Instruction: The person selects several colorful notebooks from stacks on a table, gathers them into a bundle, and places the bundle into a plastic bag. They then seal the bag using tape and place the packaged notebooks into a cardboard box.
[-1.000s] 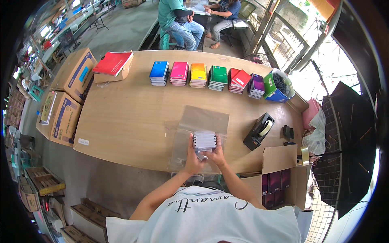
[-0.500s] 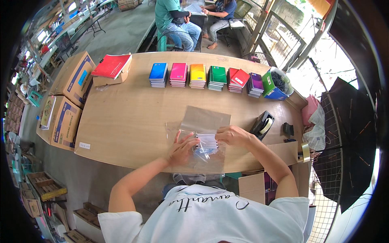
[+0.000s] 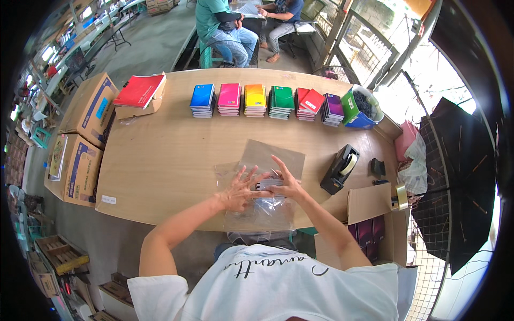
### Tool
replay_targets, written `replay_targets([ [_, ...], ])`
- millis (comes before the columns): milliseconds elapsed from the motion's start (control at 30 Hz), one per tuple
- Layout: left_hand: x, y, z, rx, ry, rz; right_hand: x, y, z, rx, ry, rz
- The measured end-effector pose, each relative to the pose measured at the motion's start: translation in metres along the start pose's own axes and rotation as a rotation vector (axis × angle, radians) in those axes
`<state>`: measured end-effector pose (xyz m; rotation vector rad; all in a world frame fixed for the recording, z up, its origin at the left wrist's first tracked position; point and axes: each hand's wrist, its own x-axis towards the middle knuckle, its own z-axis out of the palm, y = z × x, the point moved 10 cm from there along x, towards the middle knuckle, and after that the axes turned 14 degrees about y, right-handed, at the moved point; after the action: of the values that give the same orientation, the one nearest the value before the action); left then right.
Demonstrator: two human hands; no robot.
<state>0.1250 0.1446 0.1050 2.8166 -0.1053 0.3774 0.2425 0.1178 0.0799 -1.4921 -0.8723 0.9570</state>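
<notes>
A small stack of notebooks (image 3: 266,185) lies at the near middle of the table, its page edges showing, inside or under a clear plastic bag (image 3: 262,214). My left hand (image 3: 238,191) is open at the stack's left side, fingers spread over the plastic. On the right side my right hand (image 3: 285,183) is open too, its thumb and forefinger wide apart, the other fingers reaching across the stack. Both hands touch the wrapped stack and partly hide it. Beyond them a flat clear plastic sheet or bag (image 3: 250,152) rests on the wood.
Stacked notebooks in several colours, such as the green stack (image 3: 281,101), line the table's far side. A bin (image 3: 362,117) stands beside them. At right are a black tape dispenser (image 3: 337,176) and an open carton (image 3: 369,206) of purple notebooks. Cartons (image 3: 83,171) border the left.
My right hand has moved from pinching the stack's right edge to spreading its fingers across the stack. My left hand's fingers have spread wider. The view has shifted slightly.
</notes>
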Motion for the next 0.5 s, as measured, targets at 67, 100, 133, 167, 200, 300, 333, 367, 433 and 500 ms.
replay_targets([
  [67,-0.003,0.001,0.001,0.023,0.053,-0.044,0.001,-0.005,0.000,-0.052,-0.004,-0.005],
  [100,-0.004,0.006,-0.010,-0.032,0.210,-0.084,0.001,-0.007,0.000,-0.076,0.000,-0.008],
  [133,-0.008,0.013,-0.019,-0.088,0.367,-0.125,0.002,-0.009,-0.002,-0.121,0.016,-0.093],
  [167,-0.008,0.016,-0.029,-0.143,0.525,-0.158,0.007,-0.010,-0.006,-0.169,0.038,-0.185],
  [200,-0.006,0.019,-0.023,-0.087,0.531,-0.200,0.005,-0.009,-0.005,-0.165,0.036,-0.201],
  [300,0.001,0.023,-0.010,0.036,0.576,-0.269,0.008,-0.009,-0.001,-0.065,-0.009,-0.137],
  [333,0.003,0.021,-0.010,0.043,0.608,-0.253,0.009,-0.007,0.002,-0.043,-0.027,-0.112],
  [367,0.004,0.022,-0.018,-0.074,0.669,-0.271,0.008,-0.003,-0.002,-0.024,-0.032,-0.087],
  [433,0.000,0.027,-0.054,-0.417,0.819,-0.351,0.006,-0.001,-0.005,0.010,-0.033,-0.056],
  [500,-0.003,0.029,-0.069,-0.500,0.789,-0.384,0.004,-0.009,0.000,0.043,-0.016,-0.052],
])
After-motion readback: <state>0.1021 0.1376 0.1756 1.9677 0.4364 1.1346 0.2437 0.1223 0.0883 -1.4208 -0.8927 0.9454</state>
